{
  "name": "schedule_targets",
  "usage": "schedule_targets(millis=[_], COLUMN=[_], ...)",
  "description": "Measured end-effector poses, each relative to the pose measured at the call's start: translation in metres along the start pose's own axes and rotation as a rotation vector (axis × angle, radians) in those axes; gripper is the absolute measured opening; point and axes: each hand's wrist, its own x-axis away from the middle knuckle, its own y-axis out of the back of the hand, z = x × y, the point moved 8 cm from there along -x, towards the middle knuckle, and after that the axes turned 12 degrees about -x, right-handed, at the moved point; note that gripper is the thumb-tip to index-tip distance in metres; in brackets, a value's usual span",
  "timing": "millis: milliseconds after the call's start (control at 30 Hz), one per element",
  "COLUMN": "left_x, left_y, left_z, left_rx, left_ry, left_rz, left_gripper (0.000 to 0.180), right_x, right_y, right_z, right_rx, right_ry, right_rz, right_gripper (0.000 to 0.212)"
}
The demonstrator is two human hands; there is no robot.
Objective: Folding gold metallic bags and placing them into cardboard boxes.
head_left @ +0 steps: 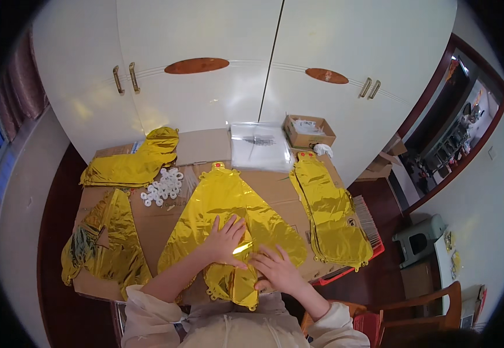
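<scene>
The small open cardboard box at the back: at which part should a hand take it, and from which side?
The right hand could best pinch the cardboard box by its near wall's top edge, from the front: the top is open, that wall is uncovered, the white cabinet stands close behind, and clear plastic sheets lie to the left.

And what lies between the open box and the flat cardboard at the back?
A stack of clear plastic sheets, as the head view shows.

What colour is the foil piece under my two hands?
The foil piece is shiny golden yellow; it shows best in the head view.
</scene>
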Motion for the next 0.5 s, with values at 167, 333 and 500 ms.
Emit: schedule_targets(millis=[167,333,500], left_x=[0.000,0.000,0.001], left_y=[-0.003,-0.001,-0.001], left_z=[0.001,0.000,0.000], left_rx=[0.017,0.034,0.027], left_ry=[0.009,0.019,0.032], left_rz=[-0.018,0.007,0.023], left_gripper=[0.124,0.124,0.124], right_x=[0.012,0.024,0.032], right_y=[-0.007,0.002,0.011], right_z=[0.003,0.015,0.031], right_rx=[-0.120,-0.127,-0.201], right_ry=[0.086,0.178,0.246], right_rz=[0.011,0.023,-0.012], right_gripper=[0.044,0.034,0.028])
